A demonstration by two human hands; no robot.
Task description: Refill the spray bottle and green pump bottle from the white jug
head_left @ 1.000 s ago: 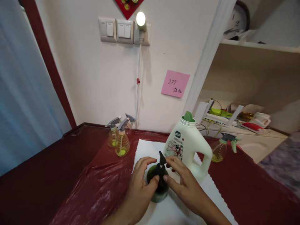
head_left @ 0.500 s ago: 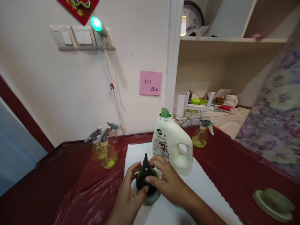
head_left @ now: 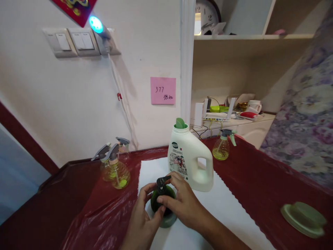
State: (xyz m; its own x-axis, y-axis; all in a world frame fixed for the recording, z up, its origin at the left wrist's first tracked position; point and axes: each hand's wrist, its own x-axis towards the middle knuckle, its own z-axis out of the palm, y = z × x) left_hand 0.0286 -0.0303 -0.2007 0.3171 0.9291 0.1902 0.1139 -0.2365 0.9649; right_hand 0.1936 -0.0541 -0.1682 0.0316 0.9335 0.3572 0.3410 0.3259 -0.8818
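1. You stood at a table covered in glossy dark red plastic sheeting (head_left: 99, 211), pushed against a cream wall with light switches (head_left: 70, 41), a glowing plug-in night light (head_left: 96, 26) and a pink sticky note (head_left: 163, 90).
2. A white cloth (head_left: 229, 211) lay over the middle of the table, and on its near-left part sat a small dark green spray bottle (head_left: 162, 205) with a black trigger head (head_left: 162, 180).
3. Your left hand (head_left: 143, 218) curled around the bottle's left side, fingers closed on its body.
4. Your right hand (head_left: 182, 203) wrapped the right side, thumb and fingertips pinched at the collar just below the trigger head.
5. Just behind the bottle stood a white detergent jug (head_left: 189, 161) with a green cap, upright on the cloth.
6. Two amber spray bottles (head_left: 116, 166) stood close together to the left, and another one (head_left: 221, 147) stood behind the jug to the right.
7. A pale green lid-like object (head_left: 303, 217) lay on the sheeting at far right, blurred.
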